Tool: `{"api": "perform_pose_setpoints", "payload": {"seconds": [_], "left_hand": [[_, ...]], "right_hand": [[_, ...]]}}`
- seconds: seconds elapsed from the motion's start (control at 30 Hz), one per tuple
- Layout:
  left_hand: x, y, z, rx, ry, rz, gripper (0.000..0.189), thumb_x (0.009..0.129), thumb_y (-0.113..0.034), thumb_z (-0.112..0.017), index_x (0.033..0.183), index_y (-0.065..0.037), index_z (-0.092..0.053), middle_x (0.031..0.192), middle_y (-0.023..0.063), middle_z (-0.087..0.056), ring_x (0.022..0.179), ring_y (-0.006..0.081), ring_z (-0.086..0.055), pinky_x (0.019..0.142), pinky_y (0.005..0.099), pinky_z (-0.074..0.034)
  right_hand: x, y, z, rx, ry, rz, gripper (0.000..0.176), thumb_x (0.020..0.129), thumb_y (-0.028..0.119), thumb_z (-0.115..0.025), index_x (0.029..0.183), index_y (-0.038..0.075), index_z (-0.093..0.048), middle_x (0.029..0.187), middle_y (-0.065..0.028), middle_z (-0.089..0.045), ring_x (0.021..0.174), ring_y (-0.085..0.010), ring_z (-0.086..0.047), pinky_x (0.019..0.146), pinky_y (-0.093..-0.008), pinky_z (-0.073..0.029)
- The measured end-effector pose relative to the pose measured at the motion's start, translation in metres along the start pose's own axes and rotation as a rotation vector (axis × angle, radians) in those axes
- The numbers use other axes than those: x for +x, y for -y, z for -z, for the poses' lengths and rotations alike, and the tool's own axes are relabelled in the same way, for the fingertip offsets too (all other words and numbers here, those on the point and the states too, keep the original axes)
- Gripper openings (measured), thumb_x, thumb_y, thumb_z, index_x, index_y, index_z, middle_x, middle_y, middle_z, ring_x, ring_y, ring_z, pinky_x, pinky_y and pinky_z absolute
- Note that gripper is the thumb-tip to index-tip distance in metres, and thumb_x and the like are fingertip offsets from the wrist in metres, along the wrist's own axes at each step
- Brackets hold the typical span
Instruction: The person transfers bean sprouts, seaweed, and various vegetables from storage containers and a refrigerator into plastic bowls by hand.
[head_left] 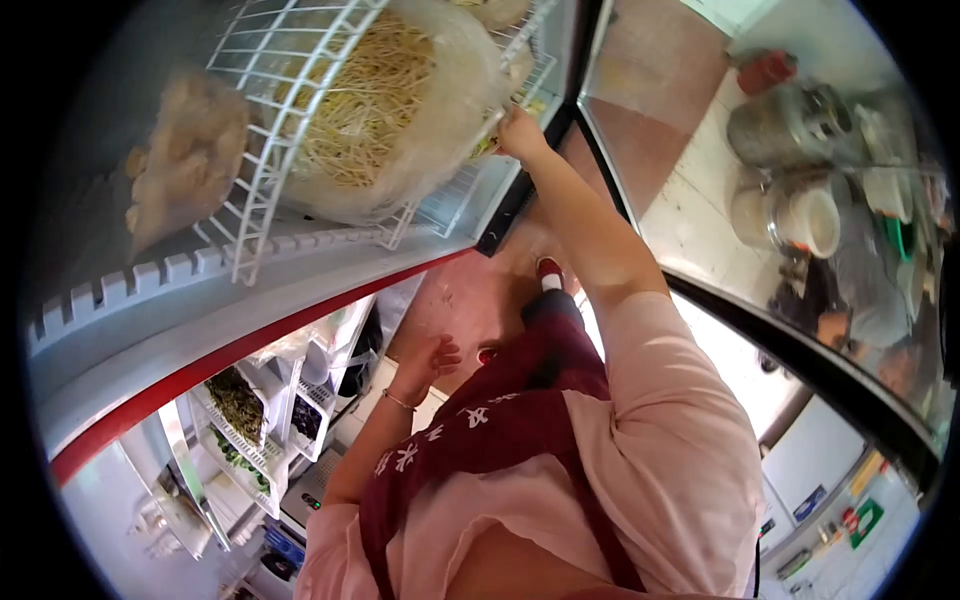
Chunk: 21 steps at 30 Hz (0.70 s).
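My right hand (520, 134) reaches up into an open fridge, at the side of the wire shelf. Its fingers are curled beside a bit of green produce (484, 148); what they grip is hidden. Close by, a large clear plastic bag of bean sprouts (370, 110) lies on the white wire shelf (262, 190). My left hand (430, 364) hangs low in front of the burgundy apron (480, 420), fingers apart and slightly bent, holding nothing.
Another bag of pale brown pieces (190, 150) is at the fridge's left. The glass door (690, 150) stands open at right, with pots and tubs (810, 220) seen through or reflected in it. White trays of greens (236, 405) are at lower left, beyond the red fridge edge (230, 350).
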<state>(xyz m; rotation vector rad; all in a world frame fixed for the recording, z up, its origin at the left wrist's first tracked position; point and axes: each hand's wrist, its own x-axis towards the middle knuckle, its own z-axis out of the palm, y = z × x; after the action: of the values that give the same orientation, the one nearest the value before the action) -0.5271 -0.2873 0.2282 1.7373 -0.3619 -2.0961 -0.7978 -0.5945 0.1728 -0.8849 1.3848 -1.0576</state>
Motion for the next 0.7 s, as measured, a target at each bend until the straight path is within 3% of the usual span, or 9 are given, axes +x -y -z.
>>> {"api": "perform_pose_setpoints", "payload": {"seconds": [0.07,0.13,0.17,0.33,0.47,0.53,0.57,0.63,0.7], "left_hand": [[-0.009,0.005,0.008,-0.032,-0.009,-0.055,0.035,0.094,-0.032,-0.047,0.113,-0.004,-0.052,0.1,0.0108,-0.06,0.089,0.0224,-0.06,0.078,0.0338,-0.048],[-0.01,0.017,0.025,-0.11,-0.039,-0.066,0.035,0.094,-0.033,-0.047,0.113,-0.004,-0.053,0.099,0.0109,-0.061,0.088,0.0222,-0.06,0.078,0.0343,-0.048],[-0.016,0.02,0.029,-0.119,-0.064,-0.093,0.036,0.094,-0.033,-0.047,0.113,-0.004,-0.054,0.097,0.0106,-0.061,0.087,0.0215,-0.06,0.076,0.0342,-0.049],[-0.053,0.037,0.057,-0.19,-0.183,-0.203,0.035,0.093,-0.032,-0.049,0.11,-0.002,-0.057,0.095,0.0106,-0.062,0.083,0.0201,-0.062,0.072,0.0311,-0.052],[-0.111,0.035,0.09,-0.041,-0.341,-0.296,0.035,0.093,-0.032,-0.051,0.11,-0.003,-0.058,0.094,0.008,-0.063,0.081,0.0159,-0.061,0.072,0.029,-0.051],[-0.151,0.035,0.107,0.093,-0.389,-0.454,0.035,0.093,-0.03,-0.05,0.114,-0.003,-0.057,0.094,0.0053,-0.063,0.079,0.0114,-0.059,0.069,0.028,-0.051],[-0.174,0.032,0.119,0.096,-0.404,-0.536,0.034,0.094,-0.028,-0.049,0.115,-0.002,-0.056,0.094,0.0052,-0.063,0.078,0.011,-0.059,0.068,0.0274,-0.051],[-0.234,0.021,0.137,0.097,-0.458,-0.718,0.031,0.094,-0.024,-0.048,0.115,-0.002,-0.056,0.092,0.005,-0.063,0.075,0.0105,-0.059,0.066,0.0255,-0.05],[-0.303,0.005,0.157,0.024,-0.586,-0.901,0.028,0.094,-0.021,-0.048,0.114,-0.002,-0.056,0.088,0.0045,-0.063,0.072,0.0104,-0.058,0.064,0.0228,-0.049]], "right_hand": [[0.027,-0.013,-0.015,-0.049,0.087,-0.024,0.04,0.078,0.015,-0.059,0.117,0.004,-0.055,0.095,-0.0153,-0.065,0.078,-0.0286,-0.066,0.064,-0.0388,-0.056],[0.055,-0.052,-0.02,-0.732,-0.032,0.483,0.044,0.072,0.015,-0.065,0.115,0.008,-0.057,0.1,-0.0141,-0.065,0.091,-0.0288,-0.063,0.078,-0.0392,-0.052],[0.071,-0.068,-0.029,-0.666,-0.148,0.651,0.044,0.069,0.018,-0.067,0.112,0.011,-0.059,0.105,-0.0136,-0.064,0.099,-0.0291,-0.06,0.087,-0.0382,-0.047],[0.07,-0.077,-0.03,-0.309,-0.151,0.445,0.032,0.078,0.013,-0.059,0.11,0.01,-0.058,0.101,-0.0139,-0.063,0.091,-0.027,-0.06,0.083,-0.0422,-0.048],[0.03,-0.07,-0.005,0.383,-0.001,-0.078,0.025,0.086,0.011,-0.054,0.11,0.009,-0.056,0.098,-0.0118,-0.062,0.087,-0.0237,-0.059,0.082,-0.0427,-0.048],[-0.007,-0.101,0.006,0.243,-0.068,0.053,0.039,0.089,0.026,-0.055,0.115,-0.001,-0.049,0.089,-0.0109,-0.06,0.071,-0.0186,-0.058,0.053,-0.0278,-0.048],[0.005,-0.154,0.039,-0.162,0.063,0.381,0.04,0.091,0.03,-0.052,0.115,-0.001,-0.05,0.079,-0.0101,-0.059,0.061,-0.016,-0.056,0.046,-0.027,-0.046],[-0.075,-0.144,0.04,0.024,-0.066,-0.19,0.018,0.089,0.018,-0.045,0.077,0.007,-0.053,0.06,-0.0003,-0.047,0.047,-0.0125,-0.045,0.04,-0.0261,-0.035],[-0.115,-0.143,0.057,-0.318,0.171,-0.34,0.027,0.088,0.028,-0.052,0.079,0.003,-0.056,0.063,-0.0053,-0.053,0.048,-0.0164,-0.053,0.037,-0.0264,-0.041]]}}
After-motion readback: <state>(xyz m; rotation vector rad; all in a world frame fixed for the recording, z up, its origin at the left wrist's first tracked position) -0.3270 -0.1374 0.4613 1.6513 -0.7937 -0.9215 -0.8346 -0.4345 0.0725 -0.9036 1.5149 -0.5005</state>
